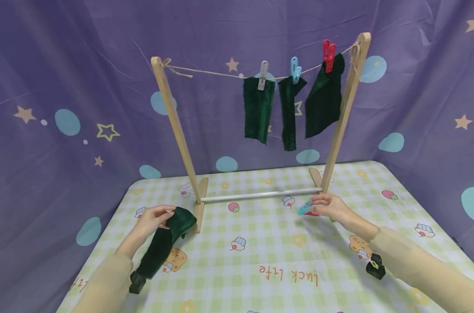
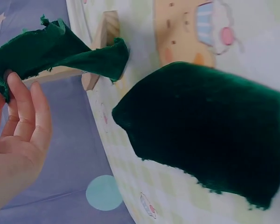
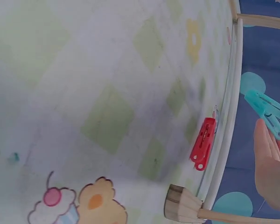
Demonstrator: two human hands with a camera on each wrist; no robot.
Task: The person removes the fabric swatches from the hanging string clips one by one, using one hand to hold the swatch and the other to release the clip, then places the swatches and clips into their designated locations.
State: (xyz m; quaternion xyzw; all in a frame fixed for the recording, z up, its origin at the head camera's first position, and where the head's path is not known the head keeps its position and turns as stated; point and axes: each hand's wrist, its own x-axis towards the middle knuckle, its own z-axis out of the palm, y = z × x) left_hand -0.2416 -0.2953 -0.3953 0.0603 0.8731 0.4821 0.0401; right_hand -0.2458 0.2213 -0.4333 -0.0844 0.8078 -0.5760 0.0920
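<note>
My left hand (image 1: 152, 222) pinches a piece of dark green velvet cloth (image 1: 181, 222) by its edge; in the left wrist view the cloth (image 2: 46, 51) hangs bent from the fingertips. Below it, another dark green cloth (image 2: 205, 130) lies on the table. My right hand (image 1: 331, 206) holds a light blue clothespin (image 3: 263, 112) between thumb and fingers, above the table near the right foot of a wooden stand. Close under that hand, a red clothespin (image 3: 204, 143) lies on the tablecloth.
Between the wooden posts (image 1: 178, 130) runs a string (image 1: 213, 72). Three green cloths (image 1: 258, 113) hang on its right half, under a grey clothespin (image 1: 263, 74), a blue one (image 1: 295, 70) and a red one (image 1: 328, 55). A white bar (image 1: 260, 195) joins the stand's feet.
</note>
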